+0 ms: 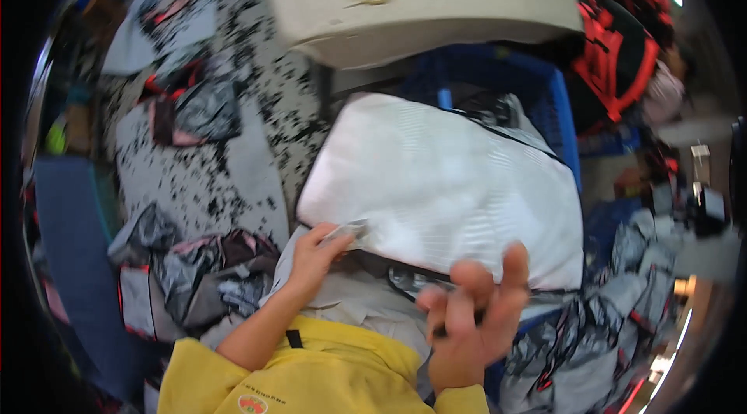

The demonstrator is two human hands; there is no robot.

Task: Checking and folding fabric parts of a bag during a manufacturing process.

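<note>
White panel point(443, 180) lies slanted just beyond the lap point(350, 293), in the middle. The hands are apart: nearest, the right hand point(475, 321) is raised, blurred, fingers spread beside the near right edge, contact unclear; slightly farther, the left hand point(315, 258) pinches a small greyish piece point(354, 229) at the near left edge. Keeping that pinch flat should limit creasing, with the right palm best used for steadying; farther, the blue crate point(572, 126) could snag the dark edging point(537, 145).

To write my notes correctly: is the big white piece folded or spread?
Spread: the white piece shows one broad, continuous face, with no fold visible; its underside is hidden.
</note>
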